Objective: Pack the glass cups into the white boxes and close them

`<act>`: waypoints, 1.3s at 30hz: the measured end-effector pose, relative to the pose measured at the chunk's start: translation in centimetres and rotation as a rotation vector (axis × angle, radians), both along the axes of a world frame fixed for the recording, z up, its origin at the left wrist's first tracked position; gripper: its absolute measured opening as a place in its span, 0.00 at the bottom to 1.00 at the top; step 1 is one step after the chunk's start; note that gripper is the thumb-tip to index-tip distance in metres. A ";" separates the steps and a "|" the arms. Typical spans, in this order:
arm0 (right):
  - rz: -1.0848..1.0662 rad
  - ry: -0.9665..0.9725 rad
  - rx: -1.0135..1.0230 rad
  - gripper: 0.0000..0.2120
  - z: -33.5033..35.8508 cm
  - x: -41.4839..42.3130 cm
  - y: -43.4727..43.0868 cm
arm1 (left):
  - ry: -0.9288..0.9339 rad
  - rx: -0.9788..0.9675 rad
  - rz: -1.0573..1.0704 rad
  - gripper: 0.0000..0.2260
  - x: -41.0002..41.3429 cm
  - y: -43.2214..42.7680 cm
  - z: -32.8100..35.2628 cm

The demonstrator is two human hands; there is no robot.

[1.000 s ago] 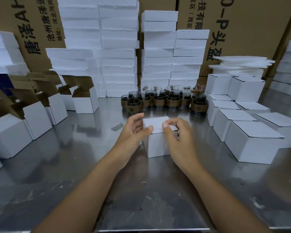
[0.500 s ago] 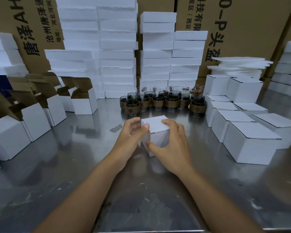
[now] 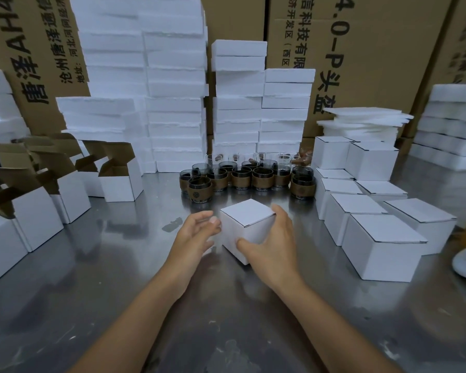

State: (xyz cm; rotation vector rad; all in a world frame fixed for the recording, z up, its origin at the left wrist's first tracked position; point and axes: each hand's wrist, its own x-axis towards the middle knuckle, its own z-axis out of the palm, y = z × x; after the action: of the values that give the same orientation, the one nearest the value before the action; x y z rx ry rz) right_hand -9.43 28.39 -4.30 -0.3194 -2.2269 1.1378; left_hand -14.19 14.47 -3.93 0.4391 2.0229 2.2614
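Between the thumb and curled fingers of the right hand [image 3: 275, 249] the closed box [image 3: 246, 224] is held on the table [image 3: 92, 292], the left hand [image 3: 194, 235] lying relaxed at its left face; as light, crushable card, probably with fragile glass inside, it is best gripped gently by opposite walls.

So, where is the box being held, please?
Head view, table centre: the box sits between the left hand and right hand, in front of the glass cups.

I see one box [image 3: 246, 227] on the table [image 3: 92, 292], in the middle. The cups [image 3: 249, 176] stand behind it. On the left are open boxes [image 3: 119, 181], on the right shut boxes [image 3: 382, 246], and foam piles [image 3: 172, 103] at the back.
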 end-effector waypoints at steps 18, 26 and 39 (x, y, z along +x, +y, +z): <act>-0.274 0.005 0.075 0.41 12.6 -5.4 15.9 | -0.065 0.009 -0.003 0.06 -2.8 1.1 -0.7; -0.510 -0.015 0.214 0.41 10.0 -8.0 18.9 | -0.046 0.009 -0.027 0.05 -4.0 1.0 -1.6; -0.626 -0.042 0.369 0.37 9.0 -9.6 19.6 | -0.037 0.009 -0.031 0.05 -3.8 1.2 -1.5</act>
State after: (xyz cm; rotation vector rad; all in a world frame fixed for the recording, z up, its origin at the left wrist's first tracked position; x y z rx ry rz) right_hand -19.05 48.00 4.72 -0.8115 -2.0868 0.3861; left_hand -17.96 15.69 -5.46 0.4236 1.9756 2.2446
